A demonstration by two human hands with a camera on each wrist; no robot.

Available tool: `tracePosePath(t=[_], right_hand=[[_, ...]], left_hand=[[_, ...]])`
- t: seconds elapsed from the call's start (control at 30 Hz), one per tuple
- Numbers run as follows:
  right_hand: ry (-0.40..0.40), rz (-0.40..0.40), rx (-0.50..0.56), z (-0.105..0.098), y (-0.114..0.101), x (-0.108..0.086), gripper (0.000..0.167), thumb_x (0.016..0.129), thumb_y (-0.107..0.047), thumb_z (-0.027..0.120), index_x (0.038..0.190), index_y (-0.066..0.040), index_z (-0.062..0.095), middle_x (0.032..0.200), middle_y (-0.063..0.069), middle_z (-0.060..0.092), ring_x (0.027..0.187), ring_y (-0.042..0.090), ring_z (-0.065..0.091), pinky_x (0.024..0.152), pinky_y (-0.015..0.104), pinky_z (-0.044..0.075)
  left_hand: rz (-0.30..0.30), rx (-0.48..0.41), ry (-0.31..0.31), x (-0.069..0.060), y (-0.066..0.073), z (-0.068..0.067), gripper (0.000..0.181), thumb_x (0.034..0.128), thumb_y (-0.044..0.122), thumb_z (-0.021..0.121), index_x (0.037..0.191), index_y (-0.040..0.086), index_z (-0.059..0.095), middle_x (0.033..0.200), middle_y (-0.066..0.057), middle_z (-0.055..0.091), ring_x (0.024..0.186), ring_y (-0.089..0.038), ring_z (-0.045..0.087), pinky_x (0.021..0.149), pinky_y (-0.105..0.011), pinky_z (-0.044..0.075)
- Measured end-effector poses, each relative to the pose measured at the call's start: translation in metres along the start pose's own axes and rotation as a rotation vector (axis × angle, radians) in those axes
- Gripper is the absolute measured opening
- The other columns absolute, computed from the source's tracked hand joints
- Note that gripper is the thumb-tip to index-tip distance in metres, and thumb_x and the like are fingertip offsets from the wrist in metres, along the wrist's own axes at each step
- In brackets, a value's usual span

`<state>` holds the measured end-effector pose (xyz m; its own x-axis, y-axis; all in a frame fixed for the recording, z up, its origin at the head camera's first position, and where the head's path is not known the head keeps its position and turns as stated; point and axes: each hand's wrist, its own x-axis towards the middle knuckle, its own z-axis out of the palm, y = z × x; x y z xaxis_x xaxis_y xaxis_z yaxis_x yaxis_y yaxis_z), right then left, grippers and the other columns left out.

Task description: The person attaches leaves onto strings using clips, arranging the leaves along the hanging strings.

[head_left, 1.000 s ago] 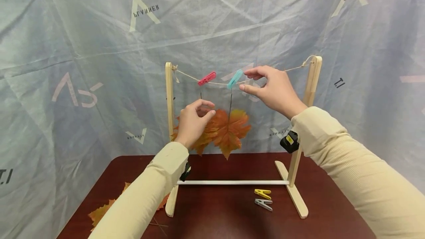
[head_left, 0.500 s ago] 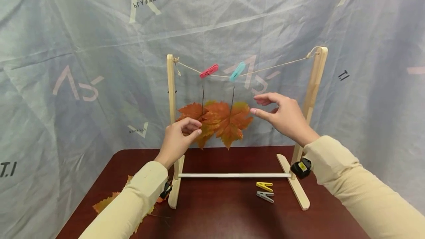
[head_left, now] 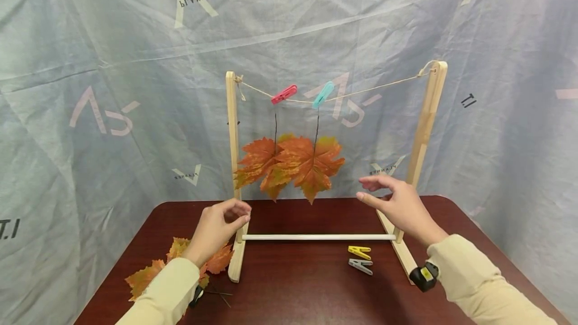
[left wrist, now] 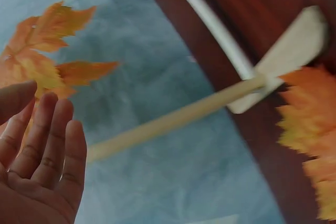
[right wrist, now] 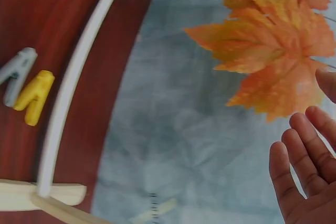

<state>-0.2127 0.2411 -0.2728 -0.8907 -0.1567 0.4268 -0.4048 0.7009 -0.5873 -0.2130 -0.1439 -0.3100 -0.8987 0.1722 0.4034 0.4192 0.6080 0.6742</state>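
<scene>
Two orange maple leaves hang by dark stems from a string, below a red clip and a light blue clip. My left hand is empty, fingers relaxed, in front of the frame's left post and above leaves on the table. To the right of the hanging leaves, my right hand hovers before the right post, fingers loosely bent and touching nothing. A yellow clip and a grey clip lie on the table; the right wrist view shows both clips too.
The wooden frame's right post and left post stand on flat feet, joined low down by a white rod. Behind the dark red table hangs a grey printed cloth.
Both hands have moved down and outward, away from the clips on the string. The leaves hang in the same place beneath them, and more of the leaves on the table shows.
</scene>
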Motion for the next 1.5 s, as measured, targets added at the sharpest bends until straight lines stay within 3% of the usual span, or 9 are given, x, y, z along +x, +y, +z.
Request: tracePosePath(t=[0.3, 0.5, 0.6, 0.77, 0.97, 1.27, 1.5], right_hand=[[-0.052, 0.079, 0.034, 0.018, 0.028, -0.028, 0.036, 0.094, -0.032, 0.075, 0.124, -0.013, 0.071, 0.113, 0.003, 0.072, 0.087, 0.018, 0.065, 0.067, 0.03, 0.052], [-0.066, 0.117, 0.022, 0.031, 0.047, -0.044, 0.035, 0.092, -0.032, 0.077, 0.12, -0.012, 0.072, 0.129, 0.014, 0.067, 0.101, 0.025, 0.067, 0.073, 0.032, 0.054], [-0.088, 0.152, 0.027, 0.037, 0.056, -0.051, 0.035, 0.091, -0.031, 0.078, 0.119, -0.011, 0.073, 0.129, 0.016, 0.067, 0.1, 0.025, 0.068, 0.072, 0.033, 0.054], [-0.124, 0.195, -0.006, 0.049, 0.071, -0.061, 0.033, 0.091, -0.03, 0.079, 0.117, -0.011, 0.074, 0.111, 0.006, 0.072, 0.102, 0.026, 0.067, 0.081, 0.042, 0.053], [-0.144, 0.219, -0.064, 0.063, 0.088, -0.071, 0.031, 0.087, -0.027, 0.082, 0.112, -0.01, 0.075, 0.117, 0.01, 0.071, 0.117, 0.04, 0.061, 0.093, 0.057, 0.049], [-0.181, 0.288, -0.02, 0.078, 0.102, -0.078, 0.028, 0.082, -0.017, 0.085, 0.106, -0.009, 0.074, 0.104, 0.004, 0.073, 0.097, 0.024, 0.071, 0.079, 0.037, 0.054], [-0.189, 0.278, -0.065, 0.087, 0.11, -0.081, 0.029, 0.078, -0.016, 0.089, 0.103, -0.012, 0.075, 0.097, 0.0, 0.073, 0.09, 0.019, 0.067, 0.076, 0.034, 0.051]], left_hand=[[-0.153, -0.008, -0.022, -0.03, -0.037, 0.001, 0.015, 0.0889, 0.004, 0.077, 0.097, 0.016, 0.075, 0.086, 0.007, 0.071, 0.08, -0.012, 0.066, 0.073, -0.034, 0.052], [-0.202, 0.017, -0.076, -0.041, -0.057, 0.001, 0.014, 0.0887, 0.003, 0.077, 0.1, 0.011, 0.074, 0.092, 0.004, 0.072, 0.081, -0.013, 0.066, 0.071, -0.034, 0.053], [-0.203, 0.036, -0.133, -0.047, -0.068, 0.003, 0.015, 0.0883, 0.003, 0.077, 0.102, 0.008, 0.073, 0.094, 0.0, 0.073, 0.082, -0.014, 0.066, 0.07, -0.033, 0.053], [-0.187, 0.074, -0.244, -0.056, -0.085, 0.007, 0.017, 0.0866, 0.003, 0.078, 0.102, 0.006, 0.072, 0.095, -0.003, 0.073, 0.083, -0.018, 0.067, 0.072, -0.037, 0.055], [-0.195, 0.18, -0.325, -0.064, -0.101, 0.012, 0.019, 0.0828, 0.004, 0.082, 0.097, 0.013, 0.073, 0.09, 0.003, 0.069, 0.08, -0.016, 0.065, 0.072, -0.042, 0.055], [-0.113, 0.215, -0.388, -0.074, -0.12, 0.017, 0.023, 0.0794, 0.001, 0.084, 0.089, 0.017, 0.07, 0.081, 0.007, 0.063, 0.074, -0.012, 0.058, 0.064, -0.031, 0.049], [-0.082, 0.259, -0.37, -0.076, -0.123, 0.021, 0.026, 0.0777, 0.0, 0.084, 0.085, 0.02, 0.071, 0.079, 0.01, 0.06, 0.07, -0.007, 0.055, 0.061, -0.029, 0.047]])
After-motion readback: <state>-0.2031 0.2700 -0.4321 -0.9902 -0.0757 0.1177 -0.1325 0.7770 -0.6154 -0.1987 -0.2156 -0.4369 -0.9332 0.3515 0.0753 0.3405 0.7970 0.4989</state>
